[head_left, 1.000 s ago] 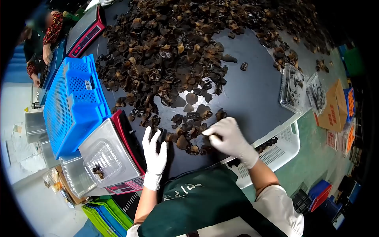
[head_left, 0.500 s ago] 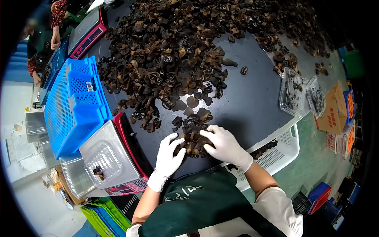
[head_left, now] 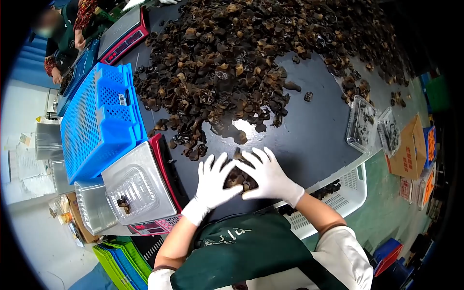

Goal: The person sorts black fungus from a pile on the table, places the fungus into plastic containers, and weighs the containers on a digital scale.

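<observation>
Left hand (head_left: 212,182) and right hand (head_left: 268,178), fingers spread wide, cup a small mushroom cluster (head_left: 236,179) on the worktop (head_left: 316,121), right of the near scale (head_left: 145,158). On the near scale rests a clear tray (head_left: 137,182); beyond the near scale, rightward, lies a mushroom heap (head_left: 227,72).

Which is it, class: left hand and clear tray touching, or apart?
Apart. The head view shows the scale's red side between left hand and clear tray.

The left glove (head_left: 212,186) and right glove (head_left: 271,180) are white, the mushrooms (head_left: 212,72) brown and black, the apron (head_left: 251,256) dark green with white writing, the crate (head_left: 116,133) bright blue
</observation>
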Demonstrator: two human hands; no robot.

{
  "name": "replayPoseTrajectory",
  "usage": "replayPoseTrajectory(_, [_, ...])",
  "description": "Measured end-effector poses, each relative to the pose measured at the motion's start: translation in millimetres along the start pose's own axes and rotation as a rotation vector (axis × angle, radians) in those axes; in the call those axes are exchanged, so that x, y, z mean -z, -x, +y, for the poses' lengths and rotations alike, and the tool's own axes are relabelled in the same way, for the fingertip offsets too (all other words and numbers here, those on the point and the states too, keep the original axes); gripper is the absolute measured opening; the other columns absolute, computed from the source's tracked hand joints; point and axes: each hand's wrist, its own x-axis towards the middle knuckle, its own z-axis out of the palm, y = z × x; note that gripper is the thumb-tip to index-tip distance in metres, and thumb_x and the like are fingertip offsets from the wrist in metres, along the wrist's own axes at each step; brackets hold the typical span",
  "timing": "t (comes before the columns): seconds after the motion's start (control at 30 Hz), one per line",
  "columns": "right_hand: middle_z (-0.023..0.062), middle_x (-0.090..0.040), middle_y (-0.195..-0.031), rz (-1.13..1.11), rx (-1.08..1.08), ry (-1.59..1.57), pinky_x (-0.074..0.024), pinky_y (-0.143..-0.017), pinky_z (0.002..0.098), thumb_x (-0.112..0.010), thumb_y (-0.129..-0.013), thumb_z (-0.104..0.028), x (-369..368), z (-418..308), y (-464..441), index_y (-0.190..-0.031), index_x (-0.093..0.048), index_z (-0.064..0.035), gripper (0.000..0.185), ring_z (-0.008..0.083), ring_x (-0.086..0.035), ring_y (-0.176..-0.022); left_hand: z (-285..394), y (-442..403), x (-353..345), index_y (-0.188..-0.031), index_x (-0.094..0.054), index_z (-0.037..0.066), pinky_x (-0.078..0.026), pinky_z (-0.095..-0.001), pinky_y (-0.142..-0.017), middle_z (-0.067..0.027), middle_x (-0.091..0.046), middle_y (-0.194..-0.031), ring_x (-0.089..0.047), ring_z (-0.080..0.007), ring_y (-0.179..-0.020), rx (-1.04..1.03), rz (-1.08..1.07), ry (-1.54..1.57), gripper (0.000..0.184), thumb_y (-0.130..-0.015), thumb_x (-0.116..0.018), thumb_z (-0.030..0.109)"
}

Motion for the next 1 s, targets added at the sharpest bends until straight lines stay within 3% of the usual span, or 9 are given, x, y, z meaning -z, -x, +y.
replayPoseTrajectory(0.2, [0.0135,-0.045,-0.133,-0.021,0.079,0.132,-0.0329,-0.101,0.0505,-0.081,-0.057,-0.049,-20,-6,31,-0.127,-0.054,-0.0171,0.082,0.0358,-0.040,-0.121,12,54,-35,-0.127,-0.054,0.014,-0.031,-0.0527,-0.098,-0.0166,-0.043,-0.135,-0.038,-0.0381,-0.122,-0.087,0.071,-0.144,0.064,-0.076,-0.066,0.050])
replayPoseTrajectory(0.43, [0.0051,-0.058,-0.111,0.140,0.175,0.056,-0.0472,-0.076,0.0381,-0.076,-0.061,-0.023,-34,-4,-4,-0.115,-0.059,-0.0191,0.057,0.0273,-0.057,-0.091,0,22,-59,-0.101,-0.056,0.009,-0.045,-0.0414,-0.085,-0.0130,-0.052,-0.126,-0.052,-0.0342,-0.098,-0.079,0.365,0.158,0.036,-0.067,-0.068,0.015])
replayPoseTrajectory(0.53, [0.0044,-0.064,-0.100,0.247,0.137,-0.017,-0.0531,-0.068,0.0337,-0.077,-0.060,-0.018,-35,-3,-20,-0.107,-0.065,-0.0182,0.049,0.0247,-0.063,-0.079,-2,16,-57,-0.108,-0.055,0.007,-0.045,-0.0438,-0.088,-0.0151,-0.055,-0.116,-0.054,-0.0366,-0.098,-0.044,0.495,0.491,0.040,-0.070,-0.065,0.004])
replayPoseTrajectory(0.6, [0.0057,-0.065,-0.099,0.248,0.012,-0.203,-0.0548,-0.071,0.0324,-0.076,-0.062,-0.015,-30,-14,-30,-0.105,-0.066,-0.0162,0.045,0.0264,-0.065,-0.082,2,17,-48,-0.111,-0.055,0.004,-0.046,-0.0361,-0.090,-0.0134,-0.057,-0.112,-0.057,-0.0287,-0.104,0.082,0.529,0.700,0.036,-0.076,-0.066,0.002])
replayPoseTrajectory(0.63, [0.0077,-0.065,-0.099,0.271,-0.012,-0.370,-0.0542,-0.075,0.0316,-0.074,-0.065,-0.012,-28,-20,-37,-0.105,-0.067,-0.0136,0.041,0.0262,-0.066,-0.085,-3,19,-62,-0.113,-0.053,0.003,-0.046,-0.0328,-0.090,-0.0105,-0.056,-0.109,-0.058,-0.0204,-0.102,0.189,0.542,1.068,0.036,-0.079,-0.064,0.001])
replayPoseTrajectory(0.73, [0.0069,-0.066,-0.095,0.252,-0.259,-0.952,-0.0522,-0.073,0.0284,-0.068,-0.075,-0.006,-33,-42,-64,-0.103,-0.065,-0.0030,0.029,0.0177,-0.064,-0.080,-6,42,4,-0.115,-0.051,0.003,-0.046,-0.0323,-0.091,-0.0095,-0.056,-0.109,-0.056,-0.0159,-0.103,0.274,0.627,0.950,0.037,-0.079,-0.060,-0.002])
replayPoseTrajectory(0.83, [0.0068,-0.063,-0.095,-0.093,-0.602,-1.762,-0.0457,-0.054,0.0265,-0.064,-0.082,-0.017,-17,-66,-104,-0.113,-0.058,-0.0074,0.033,0.0145,-0.056,-0.071,-27,79,57,-0.111,-0.052,0.003,-0.049,-0.0304,-0.082,-0.0078,-0.059,-0.094,-0.061,-0.0167,-0.088,0.343,0.692,1.333,0.037,-0.075,-0.063,-0.001])
replayPoseTrajectory(0.9, [0.0073,-0.060,-0.094,-0.254,-0.710,-2.056,-0.0436,-0.052,0.0248,-0.066,-0.082,-0.026,-26,-76,-124,-0.110,-0.058,-0.0095,0.033,0.0163,-0.055,-0.070,-41,114,112,-0.105,-0.053,0.002,-0.051,-0.0309,-0.076,-0.0074,-0.061,-0.087,-0.061,-0.0161,-0.083,0.562,0.730,1.051,0.035,-0.072,-0.063,-0.003])
replayPoseTrajectory(1.0, [0.0074,-0.060,-0.098,-0.399,-0.715,-2.192,-0.0419,-0.052,0.0249,-0.067,-0.082,-0.028,-30,-100,-149,-0.109,-0.058,-0.0077,0.034,0.0168,-0.053,-0.071,-119,168,120,-0.109,-0.048,0.000,-0.055,-0.0333,-0.077,-0.0102,-0.058,-0.093,-0.063,-0.0189,-0.083,0.514,0.967,0.965,0.039,-0.072,-0.055,-0.010])
